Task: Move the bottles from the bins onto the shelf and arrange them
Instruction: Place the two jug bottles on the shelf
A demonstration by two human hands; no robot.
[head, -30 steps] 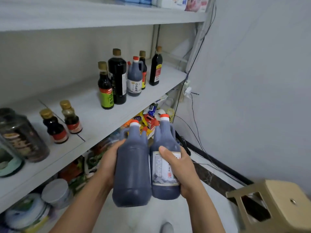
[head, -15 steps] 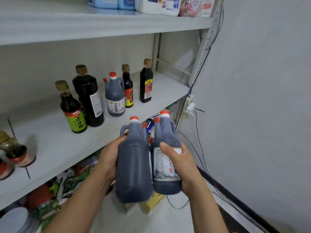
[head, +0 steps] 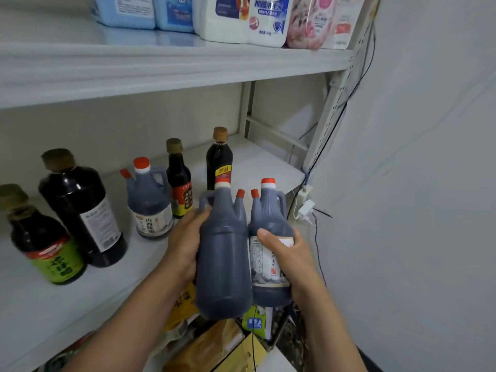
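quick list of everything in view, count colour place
left jug: one, dark blue-grey, red caps, held before the middle shelf
right jug: one, same colours, labelled, held beside it
shelf jug: one, same colours, on the middle shelf
sauce bottles: at least four, black, tan caps, middle shelf
cleaning containers: about six, blue, white, pink, top shelf
packets: several, yellow-brown, below
plug: one, white, beside the shelf
left hand: one, grips left jug
right hand: one, grips right jug

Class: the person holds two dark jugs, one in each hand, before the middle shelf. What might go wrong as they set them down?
The left hand and right hand each grip a jug's body, not its handle; the left jug or right jug may slip. The tall bottle just behind them could get knocked. Wires at the white adapter nearby might snag.
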